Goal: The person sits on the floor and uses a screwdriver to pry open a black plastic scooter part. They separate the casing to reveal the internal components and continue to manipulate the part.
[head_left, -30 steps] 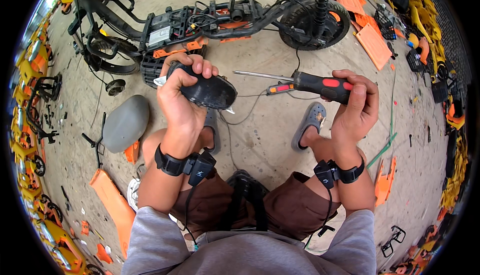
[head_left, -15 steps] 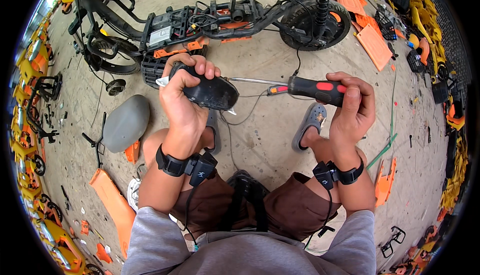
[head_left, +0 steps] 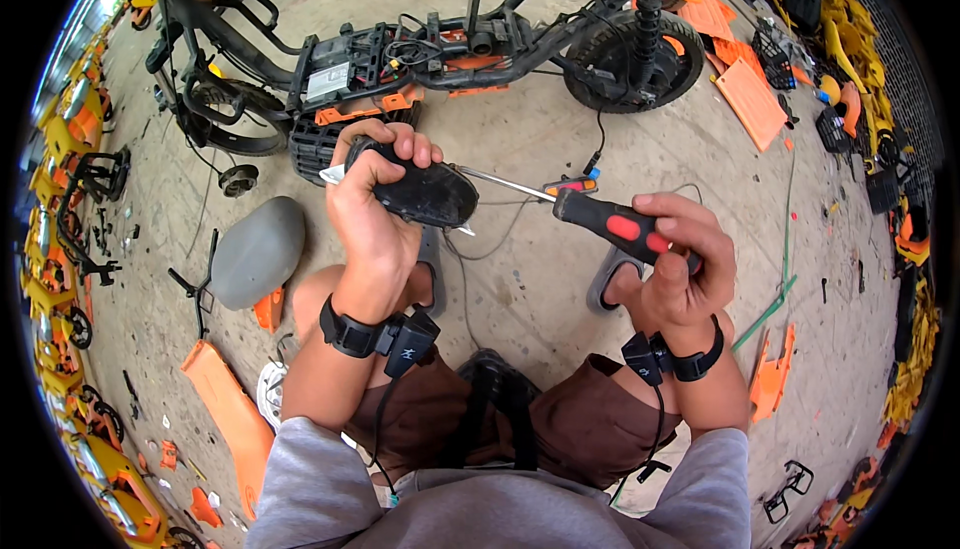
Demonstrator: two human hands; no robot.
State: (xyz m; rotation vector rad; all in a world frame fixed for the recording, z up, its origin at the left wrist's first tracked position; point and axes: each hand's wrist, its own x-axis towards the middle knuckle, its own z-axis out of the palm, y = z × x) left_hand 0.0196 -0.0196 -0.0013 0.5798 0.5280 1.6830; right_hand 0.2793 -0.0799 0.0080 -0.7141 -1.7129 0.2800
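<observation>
My left hand [head_left: 375, 199] is closed round an oblong black plastic part [head_left: 430, 189], with small white pieces poking out at both ends. My right hand [head_left: 690, 259] grips a screwdriver [head_left: 615, 224] by its black and red handle. The steel shaft [head_left: 505, 184] points left and slightly up, its tip at the upper right edge of the black part. Just behind the shaft, another black tool with red and orange grips [head_left: 570, 186] lies on the floor beside loose cables.
A stripped scooter frame [head_left: 470, 74] with exposed electronics stands ahead. Around me lie a grey oval part [head_left: 258, 254], orange panels [head_left: 750, 109], a long orange piece [head_left: 228, 417] and a green strip [head_left: 770, 304]. Piles of yellow parts [head_left: 910, 369] line both sides.
The screwdriver tip has moved left onto the black part. My right hand has since lowered, tilting the handle downward. My left hand and the part have shifted slightly right and down.
</observation>
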